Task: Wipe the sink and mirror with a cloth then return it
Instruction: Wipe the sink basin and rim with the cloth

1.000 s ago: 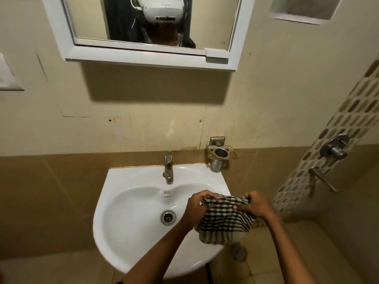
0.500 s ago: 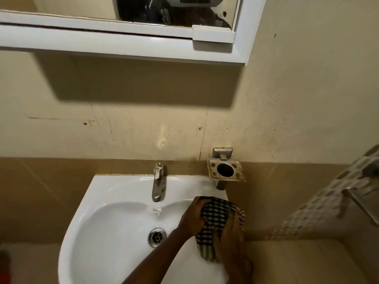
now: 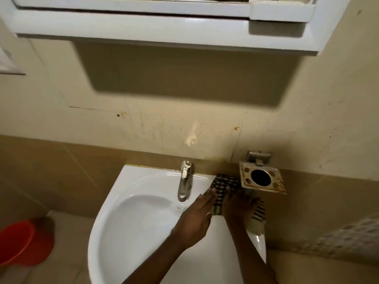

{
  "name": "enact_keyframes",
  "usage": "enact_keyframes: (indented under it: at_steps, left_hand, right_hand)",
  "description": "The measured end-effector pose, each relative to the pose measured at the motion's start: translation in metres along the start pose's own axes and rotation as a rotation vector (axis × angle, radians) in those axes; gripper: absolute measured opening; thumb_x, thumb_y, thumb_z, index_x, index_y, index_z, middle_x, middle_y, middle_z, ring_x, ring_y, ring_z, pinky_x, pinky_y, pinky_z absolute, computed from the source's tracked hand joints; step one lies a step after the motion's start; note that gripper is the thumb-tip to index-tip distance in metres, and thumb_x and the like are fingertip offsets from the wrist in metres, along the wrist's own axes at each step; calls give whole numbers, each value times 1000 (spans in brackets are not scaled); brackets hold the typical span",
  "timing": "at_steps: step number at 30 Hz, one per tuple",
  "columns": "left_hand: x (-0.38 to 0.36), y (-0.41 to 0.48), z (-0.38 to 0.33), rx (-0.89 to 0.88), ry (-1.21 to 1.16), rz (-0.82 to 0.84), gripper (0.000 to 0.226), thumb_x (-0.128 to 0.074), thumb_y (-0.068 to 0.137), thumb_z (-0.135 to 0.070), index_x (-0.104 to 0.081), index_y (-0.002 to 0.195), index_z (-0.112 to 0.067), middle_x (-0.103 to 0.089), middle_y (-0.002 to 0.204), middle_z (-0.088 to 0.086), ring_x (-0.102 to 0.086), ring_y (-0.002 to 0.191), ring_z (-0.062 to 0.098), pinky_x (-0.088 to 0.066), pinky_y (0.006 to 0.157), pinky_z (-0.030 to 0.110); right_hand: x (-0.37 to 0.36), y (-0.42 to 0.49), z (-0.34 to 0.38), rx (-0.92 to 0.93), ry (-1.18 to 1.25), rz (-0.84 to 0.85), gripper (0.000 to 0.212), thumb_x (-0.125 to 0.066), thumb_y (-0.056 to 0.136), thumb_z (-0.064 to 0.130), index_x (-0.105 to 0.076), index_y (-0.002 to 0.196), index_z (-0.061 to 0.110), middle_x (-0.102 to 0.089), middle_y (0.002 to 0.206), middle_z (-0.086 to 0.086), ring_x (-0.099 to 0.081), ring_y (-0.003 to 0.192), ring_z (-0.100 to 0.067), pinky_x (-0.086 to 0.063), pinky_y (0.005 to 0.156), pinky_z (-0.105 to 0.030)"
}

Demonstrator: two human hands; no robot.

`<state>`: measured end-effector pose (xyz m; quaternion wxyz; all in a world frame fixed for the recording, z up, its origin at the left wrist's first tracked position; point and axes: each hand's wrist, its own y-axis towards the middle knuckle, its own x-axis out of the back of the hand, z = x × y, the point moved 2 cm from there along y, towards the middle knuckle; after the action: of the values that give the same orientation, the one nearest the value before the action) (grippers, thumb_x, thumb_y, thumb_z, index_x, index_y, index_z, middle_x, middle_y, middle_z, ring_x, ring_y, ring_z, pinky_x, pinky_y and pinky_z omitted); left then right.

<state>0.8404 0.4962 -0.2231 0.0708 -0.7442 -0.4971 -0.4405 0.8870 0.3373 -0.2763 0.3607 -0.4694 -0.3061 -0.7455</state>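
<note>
A white wall-hung sink (image 3: pixel 131 214) fills the lower middle, with a metal tap (image 3: pixel 185 180) at its back rim. A black-and-white checked cloth (image 3: pixel 224 184) lies pressed on the sink's back right corner, and one end of it hangs over the right edge. My left hand (image 3: pixel 196 218) rests flat on the cloth's left part with fingers extended. My right hand (image 3: pixel 239 203) presses down on the cloth's right part. Only the white lower frame of the mirror (image 3: pixel 164 23) shows at the top.
A rusty metal holder (image 3: pixel 261 178) juts from the wall just above the cloth and my right hand. A red bucket (image 3: pixel 22 242) stands on the floor at the lower left. Patterned tiles (image 3: pixel 352 236) cover the wall at the right.
Both hands have carried the cloth from the sink's right front rim to its back right corner and flattened it there. The camera has moved closer and tilted down.
</note>
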Motion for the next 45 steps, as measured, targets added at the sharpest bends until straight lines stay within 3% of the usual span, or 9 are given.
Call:
enact_keyframes:
  at_steps: [5, 10, 16, 22, 27, 31, 37, 41, 45]
  left_hand:
    - [50, -40, 27, -17, 277, -53, 55, -44, 90, -20, -32, 144, -14, -33, 149, -1, -28, 141, 12, -18, 117, 27]
    - [79, -66, 69, 249, 465, -67, 57, -20, 98, -37, -22, 148, -8, -23, 154, 9, -14, 144, 16, -7, 118, 27]
    - [114, -82, 102, 439, 507, -72, 66, -11, 98, -46, -20, 146, -1, -21, 154, 15, 1, 145, 13, 2, 117, 26]
    - [146, -96, 118, 506, 550, -47, 70, -9, 97, -51, -21, 145, 0, -22, 153, 16, -10, 143, 18, 8, 116, 23]
    - [156, -110, 140, 548, 499, -111, 81, -5, 92, -61, -18, 147, -3, -18, 156, 11, -10, 144, 18, 11, 114, 20]
    - [157, -119, 155, 562, 420, -129, 94, 6, 83, -71, -12, 149, -7, -10, 158, 6, 1, 144, 12, 7, 116, 25]
    - [158, -118, 160, 554, 345, -77, 103, 14, 74, -77, -8, 149, -11, -7, 159, 5, 8, 139, 7, 7, 114, 24]
    - [166, -119, 156, 613, 158, -190, 91, -9, 82, -72, -20, 148, -10, -21, 157, 8, -6, 142, 10, -2, 115, 26]
    - [179, -123, 145, 657, 34, -267, 60, -34, 96, -44, -25, 146, -12, -25, 155, 9, -11, 143, 14, -10, 115, 33]
  right_hand:
    - [-8, -1, 42, -101, 189, -133, 63, -35, 89, 43, -40, 127, -8, -53, 124, -34, -52, 113, -48, -37, 100, -57]
    - [-27, -22, 72, -20, 188, -30, 61, -26, 88, 27, -38, 134, -11, -44, 136, -33, -42, 127, -47, -26, 109, -56]
    - [-40, -40, 95, 240, 255, 22, 38, -51, 85, 13, -56, 119, -5, -64, 116, -24, -60, 110, -41, -46, 96, -57]
    - [-37, -71, 82, 213, 380, -42, 31, -64, 77, -11, -61, 108, -8, -65, 106, -26, -60, 104, -42, -46, 96, -52]
    - [-44, -105, 94, 362, 438, -6, 28, -50, 88, -5, -58, 114, 3, -63, 107, -18, -60, 102, -31, -53, 87, -49]
    - [-52, -111, 128, 561, 271, 16, 52, -71, 63, -8, -64, 113, 4, -69, 110, -16, -66, 101, -33, -52, 89, -41]
    - [-65, -88, 199, 442, 196, 102, 65, -22, 78, 25, -50, 130, -1, -54, 133, -21, -47, 127, -39, -22, 111, -56]
    - [-78, -104, 244, 300, 170, 144, 62, -28, 82, 29, -46, 133, 1, -52, 136, -21, -47, 127, -37, -28, 106, -61]
    - [-92, -135, 282, 459, 225, 247, 59, -29, 85, 31, -39, 140, 10, -44, 144, -14, -37, 135, -33, -19, 110, -59]
